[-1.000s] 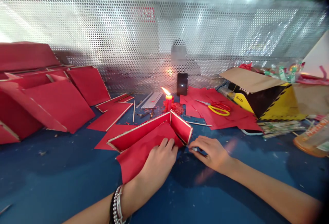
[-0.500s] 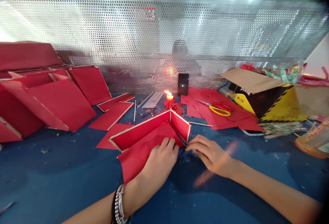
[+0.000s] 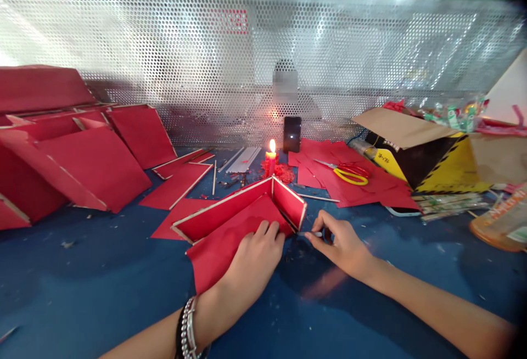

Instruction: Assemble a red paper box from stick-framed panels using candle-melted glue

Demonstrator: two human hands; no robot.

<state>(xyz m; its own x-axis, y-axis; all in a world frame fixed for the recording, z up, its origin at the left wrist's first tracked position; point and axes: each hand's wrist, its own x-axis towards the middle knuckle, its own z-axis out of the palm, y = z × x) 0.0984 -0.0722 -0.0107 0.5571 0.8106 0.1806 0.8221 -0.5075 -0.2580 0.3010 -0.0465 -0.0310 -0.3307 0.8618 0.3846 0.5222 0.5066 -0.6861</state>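
A red paper box frame (image 3: 224,208) with pale stick edges lies in front of me, its walls meeting in a corner near the candle. My left hand (image 3: 258,254), fingers curled, presses on the red panel (image 3: 214,261) within the angle of those walls. Just right of the short wall's lower end, my right hand (image 3: 338,241) pinches a short, pale, translucent glue stick (image 3: 315,234). The stick's tip points left at the joint of panel and wall; I cannot tell whether it touches. Behind the corner burns a red candle (image 3: 270,167).
Scissors (image 3: 349,175) lie on red paper sheets (image 3: 370,194) at the right, before a yellow-black box (image 3: 447,167). Red panels (image 3: 94,167) stand at the left. A phone (image 3: 292,134) leans on the perforated screen (image 3: 185,73); a person sits behind it.
My right hand has shifted slightly right, and the glue stick between its fingers shows more clearly. My left hand stays on the panel. The candle flame now stands upright instead of leaning left.
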